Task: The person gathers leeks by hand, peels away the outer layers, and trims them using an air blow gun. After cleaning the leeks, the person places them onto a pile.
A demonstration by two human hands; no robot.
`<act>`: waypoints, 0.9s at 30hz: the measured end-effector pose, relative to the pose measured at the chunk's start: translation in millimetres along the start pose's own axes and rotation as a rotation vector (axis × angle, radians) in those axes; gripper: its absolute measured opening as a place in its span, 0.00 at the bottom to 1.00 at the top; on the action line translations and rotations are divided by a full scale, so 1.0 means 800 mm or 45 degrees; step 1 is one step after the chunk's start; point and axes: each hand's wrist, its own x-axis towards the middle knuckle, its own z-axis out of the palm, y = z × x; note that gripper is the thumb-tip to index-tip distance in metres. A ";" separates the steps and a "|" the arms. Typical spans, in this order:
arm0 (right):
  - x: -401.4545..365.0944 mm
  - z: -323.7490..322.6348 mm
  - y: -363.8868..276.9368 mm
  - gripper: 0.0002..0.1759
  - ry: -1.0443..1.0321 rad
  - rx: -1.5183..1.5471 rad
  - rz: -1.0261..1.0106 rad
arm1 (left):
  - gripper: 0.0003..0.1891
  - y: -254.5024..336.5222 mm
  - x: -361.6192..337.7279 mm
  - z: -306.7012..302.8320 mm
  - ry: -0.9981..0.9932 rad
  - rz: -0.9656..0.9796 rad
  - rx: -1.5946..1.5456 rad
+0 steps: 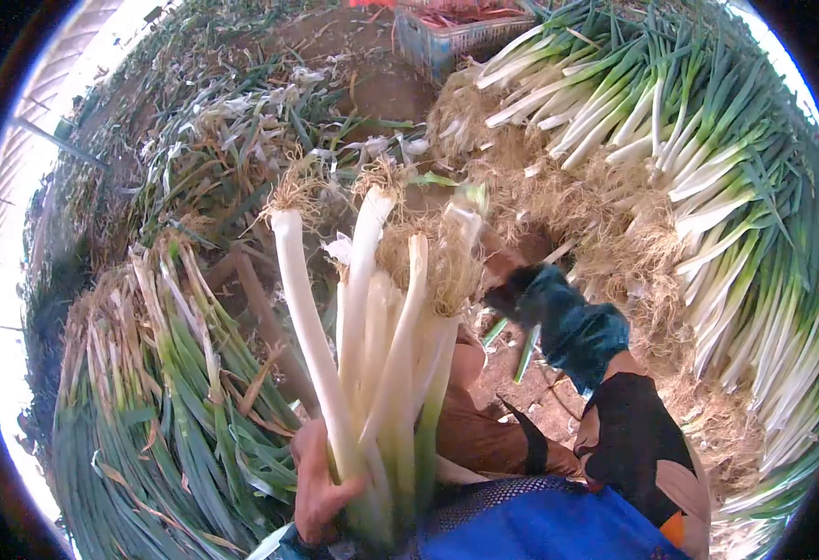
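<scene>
Leeks (363,364) stand root-end up beside the blue cloth (559,527), the left hand (321,485) with its grip closed around them; the right hand (501,259) is blurred near the roots, its grip unclear. A slackened left grip could let splayed stems slip.

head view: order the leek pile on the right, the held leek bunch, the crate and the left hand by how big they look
1. Right leek pile
2. Held leek bunch
3. Crate and left hand: similar, unranked; the hand is nearer the camera
</scene>
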 end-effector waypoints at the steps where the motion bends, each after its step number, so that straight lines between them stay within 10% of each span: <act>1: -0.001 0.016 -0.004 0.13 0.004 0.102 -0.028 | 0.33 -0.004 0.003 -0.002 -0.012 0.038 0.072; 11: 0.253 -0.074 0.053 0.12 0.124 -0.836 -0.221 | 0.43 0.025 0.004 0.011 0.053 -0.139 0.206; 18: 0.317 -0.189 -0.043 0.08 -0.396 -1.201 0.068 | 0.44 0.034 0.008 -0.002 -0.004 -0.307 -0.170; 20: 0.289 -0.171 -0.032 0.13 -0.908 -0.076 0.149 | 0.44 0.035 0.007 -0.005 -0.018 -0.315 -0.260; 22: 0.223 -0.117 -0.053 0.09 -1.127 0.101 -0.098 | 0.41 0.029 0.006 -0.005 -0.024 -0.195 -0.193; 25: 0.208 -0.055 -0.009 0.05 -0.935 -0.467 -0.808 | 0.39 0.021 0.006 -0.008 -0.062 -0.114 -0.129; 27: 0.214 -0.028 -0.014 0.07 -0.611 -1.783 -1.124 | 0.39 0.016 0.004 -0.007 -0.081 -0.082 -0.120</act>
